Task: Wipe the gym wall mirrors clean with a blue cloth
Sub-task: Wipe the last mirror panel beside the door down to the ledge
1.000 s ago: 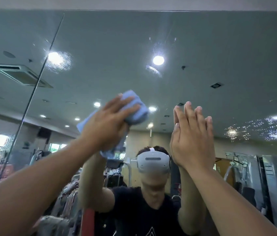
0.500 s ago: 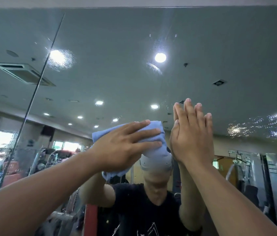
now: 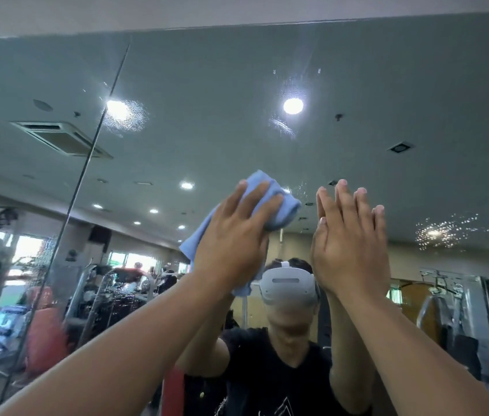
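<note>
Blue cloth (image 3: pixel 270 199) is being pressed against the mirror (image 3: pixel 387 85) by the flat-fingered left hand (image 3: pixel 234 235), while the empty right hand (image 3: pixel 351 244), spread flat, is leaning on the mirror too, probably risking fresh palm smears.

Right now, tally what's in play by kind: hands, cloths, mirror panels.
Hands: 2, left hand and right hand
Blue cloth: 1
Mirror panels: 2, left panel and right panel
Total: 5
</note>
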A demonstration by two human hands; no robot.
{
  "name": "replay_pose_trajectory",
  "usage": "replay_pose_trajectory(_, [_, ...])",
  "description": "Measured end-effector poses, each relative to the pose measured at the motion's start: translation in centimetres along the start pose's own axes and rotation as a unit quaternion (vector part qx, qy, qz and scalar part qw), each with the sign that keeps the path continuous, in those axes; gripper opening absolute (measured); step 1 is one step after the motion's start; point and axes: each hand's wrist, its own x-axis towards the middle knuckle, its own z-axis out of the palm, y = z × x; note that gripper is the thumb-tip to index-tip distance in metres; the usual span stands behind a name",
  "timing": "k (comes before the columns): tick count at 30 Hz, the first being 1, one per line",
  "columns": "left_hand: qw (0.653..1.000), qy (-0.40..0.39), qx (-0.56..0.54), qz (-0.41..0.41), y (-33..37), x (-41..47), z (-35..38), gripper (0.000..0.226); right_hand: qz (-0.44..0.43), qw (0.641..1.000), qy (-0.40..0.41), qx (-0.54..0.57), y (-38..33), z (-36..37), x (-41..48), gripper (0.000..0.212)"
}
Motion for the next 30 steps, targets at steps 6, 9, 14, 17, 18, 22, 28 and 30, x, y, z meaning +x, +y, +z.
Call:
replay_pose_trajectory(6, [0.969,-0.062,0.027,0.237,-4.2,-0.1,-0.7,0.051,-0.005,1.0,-0.012,0.005,0.2,0.0,0.0,0.061])
replay_pose_trajectory(9, [0.993,-0.039,0.016,0.109,-6.0,2.0,-1.5,0.057,-0.006,1.0,0.001,0.006,0.2,0.2,0.0,0.058])
replay_pose_trajectory(14, [0.99,0.04,-0.015,-0.135,-2.3,2.1,-0.8,0.058,-0.003,1.0,-0.005,0.0,0.1,0.2,0.0,0.059])
replay_pose_trajectory(17, [1.0,0.022,-0.003,-0.003,-0.2,-0.4,0.2,0.051,0.001,1.0,-0.013,0.003,0.1,-0.1,0.0,0.061])
replay_pose_trajectory(18, [0.998,0.011,0.0,0.065,-0.2,-1.1,0.3,0.047,0.0,1.0,-0.021,0.005,0.0,-0.2,0.0,0.062])
replay_pose_trajectory(22, [0.987,-0.025,0.028,0.157,-3.1,0.3,-0.4,0.051,-0.003,1.0,-0.013,0.003,0.2,-0.1,0.1,0.058])
replay_pose_trajectory(28, [0.989,0.065,-0.026,-0.128,-6.4,5.9,-1.9,0.061,-0.005,1.0,-0.011,-0.007,0.2,0.0,0.0,0.056])
replay_pose_trajectory(30, [0.983,0.074,-0.007,-0.167,-5.1,6.0,-1.7,0.059,-0.004,1.0,-0.002,-0.012,0.1,0.1,0.0,0.055])
